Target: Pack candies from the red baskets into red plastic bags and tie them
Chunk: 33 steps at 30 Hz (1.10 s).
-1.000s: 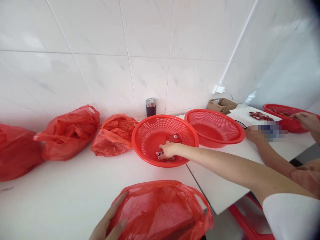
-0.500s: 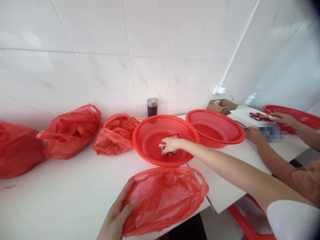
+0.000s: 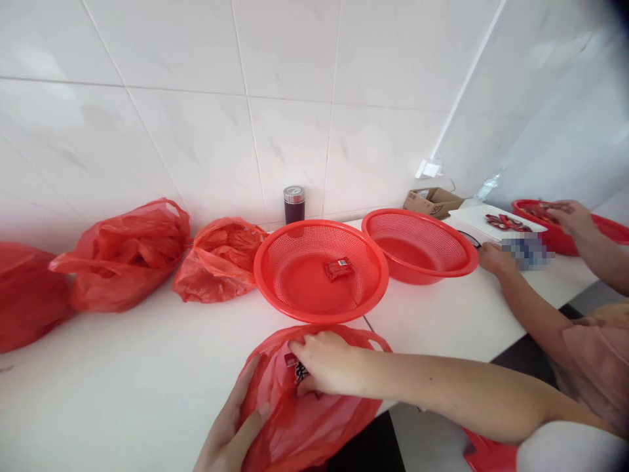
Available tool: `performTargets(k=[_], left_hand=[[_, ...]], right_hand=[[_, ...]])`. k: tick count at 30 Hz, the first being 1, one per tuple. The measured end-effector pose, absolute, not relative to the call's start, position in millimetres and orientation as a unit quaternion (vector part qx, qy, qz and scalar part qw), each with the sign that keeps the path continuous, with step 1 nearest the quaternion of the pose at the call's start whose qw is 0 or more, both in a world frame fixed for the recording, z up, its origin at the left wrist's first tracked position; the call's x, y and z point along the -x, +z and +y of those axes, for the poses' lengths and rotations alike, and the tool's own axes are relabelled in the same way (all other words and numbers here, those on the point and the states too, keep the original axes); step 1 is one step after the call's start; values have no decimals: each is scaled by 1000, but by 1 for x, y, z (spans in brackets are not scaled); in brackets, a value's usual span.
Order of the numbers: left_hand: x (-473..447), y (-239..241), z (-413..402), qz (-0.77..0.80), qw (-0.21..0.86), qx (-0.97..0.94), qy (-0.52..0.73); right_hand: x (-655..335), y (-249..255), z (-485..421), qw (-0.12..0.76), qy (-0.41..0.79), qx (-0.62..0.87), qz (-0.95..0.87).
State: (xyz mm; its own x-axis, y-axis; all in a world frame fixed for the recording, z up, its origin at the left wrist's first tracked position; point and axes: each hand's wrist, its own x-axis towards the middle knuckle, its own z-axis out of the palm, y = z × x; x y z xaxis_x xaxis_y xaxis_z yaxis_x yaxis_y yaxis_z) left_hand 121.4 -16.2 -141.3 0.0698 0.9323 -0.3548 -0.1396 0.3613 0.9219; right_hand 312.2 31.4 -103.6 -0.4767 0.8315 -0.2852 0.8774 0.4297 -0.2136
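A red plastic bag (image 3: 314,419) lies at the near edge of the white table (image 3: 122,373). My left hand (image 3: 228,429) grips the bag's left side, fingers curled on the plastic. My right hand (image 3: 324,360) is closed on small red packets (image 3: 295,370) at the bag's mouth. Just beyond stands a red basket (image 3: 275,262) with one red packet (image 3: 339,268) lying inside it.
A second red basket (image 3: 457,252) stands to the right. Three more red bags (image 3: 122,252) lie along the tiled wall, with a dark jar (image 3: 293,203) and a cardboard box (image 3: 432,200). At the right another person's hands (image 3: 570,216) work over a white board and a red tray.
My right hand has left the near basket with packets and come back to the bag's mouth. One packet stays in the basket. My left hand keeps hold of the bag.
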Motion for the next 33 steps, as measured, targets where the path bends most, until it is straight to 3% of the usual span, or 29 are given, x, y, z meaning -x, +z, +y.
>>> performTargets(k=[2,6,8,12,16,20,24,26,28,33], left_hand=[[-118,-141,-17,548,602,-378,441],[-118,-136,-17,564,566,-398,451],[-121,-132,-19,571,538,-415,461],[-122,-125,-25,585,484,-430,489],[-111,-129,-30,592,485,-444,467],[-107,-134,-34,577,462,-395,546],[-108,-137,-41,570,499,-366,541],[-106,-139,-44,559,550,-356,508],[-102,-139,-47,537,605,-331,486],[-83,-119,-52,457,685,-260,504]], right_hand=[[-317,-96,33,38,-167,-484,858],[-343,-49,67,-91,-278,-429,855],[-359,-31,95,-126,-218,-506,825],[-384,-30,131,-40,-184,-639,746],[-389,-45,137,-8,-202,-637,744],[-384,-38,139,23,-218,-619,754],[-365,-16,105,-44,-363,-455,812],[-347,-17,74,-6,-457,-339,822],[-325,-37,45,36,-426,-322,845],[-279,-123,26,-32,-186,-438,879]])
